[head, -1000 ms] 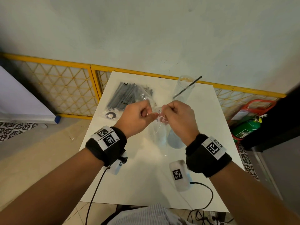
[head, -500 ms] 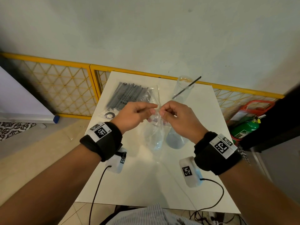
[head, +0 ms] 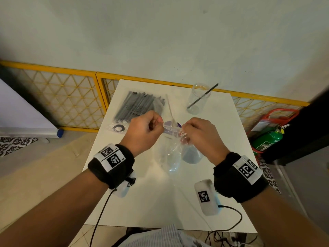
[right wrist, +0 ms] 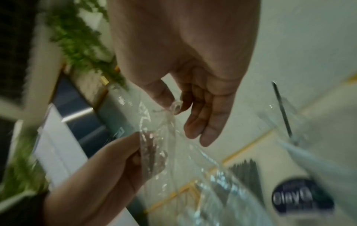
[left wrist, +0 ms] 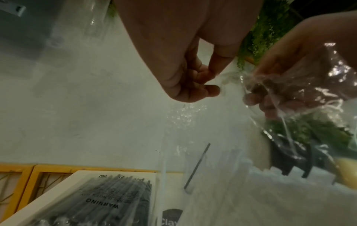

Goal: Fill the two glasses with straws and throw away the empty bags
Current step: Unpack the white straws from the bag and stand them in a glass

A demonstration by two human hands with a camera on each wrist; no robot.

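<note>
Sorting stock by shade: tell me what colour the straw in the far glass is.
Black; the straw leans in the glass, clearest in the head view.

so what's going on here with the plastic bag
A person is holding a clear plastic bag above the white table, the left hand and right hand each pinching its top edge. A glass at the far side holds one black straw. A bag of black straws lies flat on the table's far left.

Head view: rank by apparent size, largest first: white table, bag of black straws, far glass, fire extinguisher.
1. white table
2. bag of black straws
3-4. far glass and fire extinguisher: look alike, and the extinguisher is partly hidden, so unranked.
</note>
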